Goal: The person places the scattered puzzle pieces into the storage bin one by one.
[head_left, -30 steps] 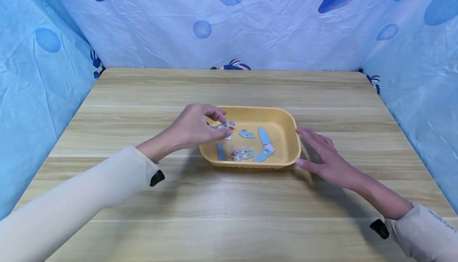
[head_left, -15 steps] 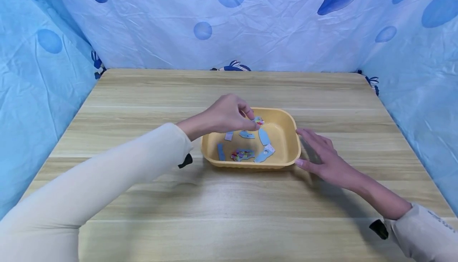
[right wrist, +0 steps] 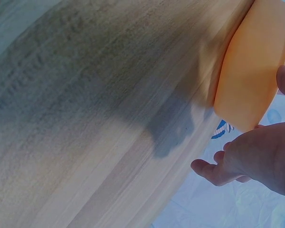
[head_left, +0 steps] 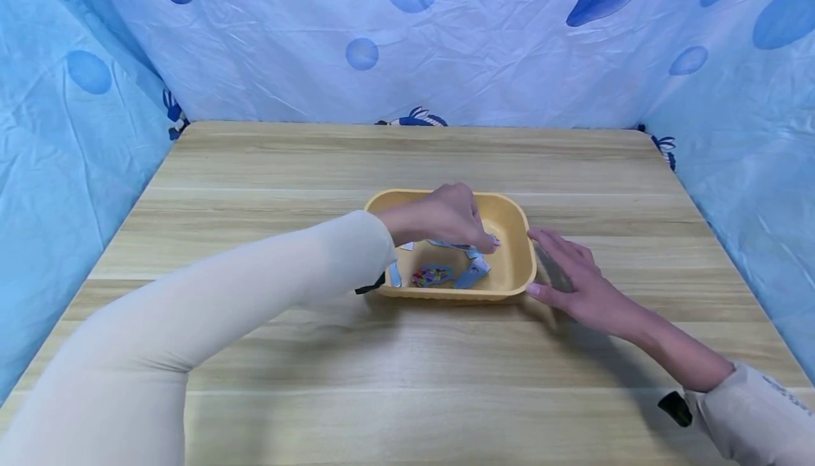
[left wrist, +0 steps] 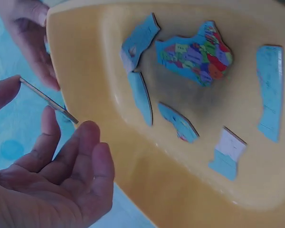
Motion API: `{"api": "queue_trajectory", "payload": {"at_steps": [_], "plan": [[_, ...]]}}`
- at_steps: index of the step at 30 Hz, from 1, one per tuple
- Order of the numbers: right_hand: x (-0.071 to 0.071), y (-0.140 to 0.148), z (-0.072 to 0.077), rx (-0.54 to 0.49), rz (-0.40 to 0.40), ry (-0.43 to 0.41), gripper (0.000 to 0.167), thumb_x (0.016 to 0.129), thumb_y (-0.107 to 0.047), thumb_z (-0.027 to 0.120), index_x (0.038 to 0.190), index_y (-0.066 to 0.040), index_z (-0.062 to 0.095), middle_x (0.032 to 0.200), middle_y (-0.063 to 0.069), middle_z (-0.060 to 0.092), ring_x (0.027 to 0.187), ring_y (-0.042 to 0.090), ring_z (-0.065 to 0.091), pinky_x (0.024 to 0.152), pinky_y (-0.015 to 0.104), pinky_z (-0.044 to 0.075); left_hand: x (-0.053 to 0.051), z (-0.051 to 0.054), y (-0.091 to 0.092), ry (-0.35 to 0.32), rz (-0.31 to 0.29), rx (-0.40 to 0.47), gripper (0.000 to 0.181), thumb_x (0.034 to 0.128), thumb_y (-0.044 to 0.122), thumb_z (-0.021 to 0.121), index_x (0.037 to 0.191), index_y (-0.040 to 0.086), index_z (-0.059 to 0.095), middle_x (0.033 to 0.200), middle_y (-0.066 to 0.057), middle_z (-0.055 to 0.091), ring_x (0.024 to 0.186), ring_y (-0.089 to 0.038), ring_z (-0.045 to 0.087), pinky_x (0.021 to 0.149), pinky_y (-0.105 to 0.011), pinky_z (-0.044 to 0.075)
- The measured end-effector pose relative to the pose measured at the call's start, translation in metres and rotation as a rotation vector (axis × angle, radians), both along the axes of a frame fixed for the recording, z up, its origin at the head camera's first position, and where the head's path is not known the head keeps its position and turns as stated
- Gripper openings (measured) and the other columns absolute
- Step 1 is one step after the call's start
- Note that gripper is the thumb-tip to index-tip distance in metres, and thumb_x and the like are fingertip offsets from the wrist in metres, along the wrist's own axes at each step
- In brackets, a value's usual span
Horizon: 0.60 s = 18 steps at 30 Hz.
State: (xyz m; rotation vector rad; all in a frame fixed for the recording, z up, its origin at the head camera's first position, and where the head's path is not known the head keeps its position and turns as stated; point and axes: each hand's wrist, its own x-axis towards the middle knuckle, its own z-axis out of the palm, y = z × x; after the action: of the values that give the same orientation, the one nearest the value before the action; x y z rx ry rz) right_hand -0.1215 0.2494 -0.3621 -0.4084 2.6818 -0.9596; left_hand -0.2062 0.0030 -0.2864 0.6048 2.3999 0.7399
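Note:
My left hand [head_left: 448,215] is over the right part of a yellow plastic basin [head_left: 523,261]. Between thumb and finger it pinches a thin puzzle piece [left wrist: 50,100], edge-on in the left wrist view and mostly hidden in the head view. Several flat map puzzle pieces lie in the basin: a multicoloured one [left wrist: 194,54], a long blue strip [left wrist: 270,92], a pink-and-blue one [left wrist: 228,152] and other blue ones. My right hand [head_left: 576,286] touches the basin's right side, thumb and fingers extended and spread along the rim.
The basin stands on a wood-grain table [head_left: 407,360]. A blue sheet [head_left: 407,56] with printed bubbles hangs behind the table and along both sides. My left forearm crosses in front of the basin's left end.
My left hand has moved right across the basin with the puzzle piece and has turned downward. The right hand stays at the rim.

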Motion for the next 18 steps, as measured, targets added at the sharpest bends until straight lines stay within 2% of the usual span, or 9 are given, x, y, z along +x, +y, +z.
{"api": "queue_trajectory", "payload": {"at_steps": [3,6,12,18], "plan": [[0.000,0.000,0.000,-0.018,0.011,0.010,0.079,0.092,-0.040,0.063,0.155,-0.030,0.015,0.160,0.011,0.011,0.141,0.042,0.003,0.099,0.073,0.015,0.002,-0.005,0.009,0.012,-0.050,-0.030,0.048,0.0768,0.039,0.077,0.046,0.015,0.048,0.044,0.008,0.034,0.044,-0.007,0.025,0.045,-0.022,0.022],[0.000,0.001,0.000,-0.033,0.016,0.011,0.079,0.092,-0.038,0.064,0.154,-0.029,0.016,0.160,0.012,0.011,0.141,0.041,0.002,0.099,0.073,0.015,0.005,-0.008,0.015,0.020,-0.082,-0.046,0.054,0.0761,0.037,0.078,0.044,0.017,0.039,0.043,0.008,0.030,0.042,-0.006,0.020,0.044,-0.022,0.018],[0.000,0.000,0.001,-0.038,0.018,0.008,0.078,0.092,-0.038,0.063,0.154,-0.029,0.016,0.160,0.012,0.010,0.141,0.041,0.002,0.098,0.072,0.015,0.011,-0.014,0.021,0.032,-0.095,-0.090,0.053,0.0774,0.035,0.076,0.045,0.018,0.038,0.043,0.008,0.032,0.041,-0.007,0.024,0.041,-0.022,0.023],[0.001,0.000,-0.001,-0.050,0.024,0.032,0.078,0.092,-0.035,0.065,0.154,-0.028,0.018,0.159,0.012,0.013,0.142,0.041,0.004,0.099,0.072,0.015,0.017,-0.023,0.029,0.074,-0.140,-0.159,0.044,0.0786,0.040,0.073,0.049,0.020,0.047,0.047,0.010,0.039,0.045,-0.006,0.036,0.044,-0.022,0.030]]}}
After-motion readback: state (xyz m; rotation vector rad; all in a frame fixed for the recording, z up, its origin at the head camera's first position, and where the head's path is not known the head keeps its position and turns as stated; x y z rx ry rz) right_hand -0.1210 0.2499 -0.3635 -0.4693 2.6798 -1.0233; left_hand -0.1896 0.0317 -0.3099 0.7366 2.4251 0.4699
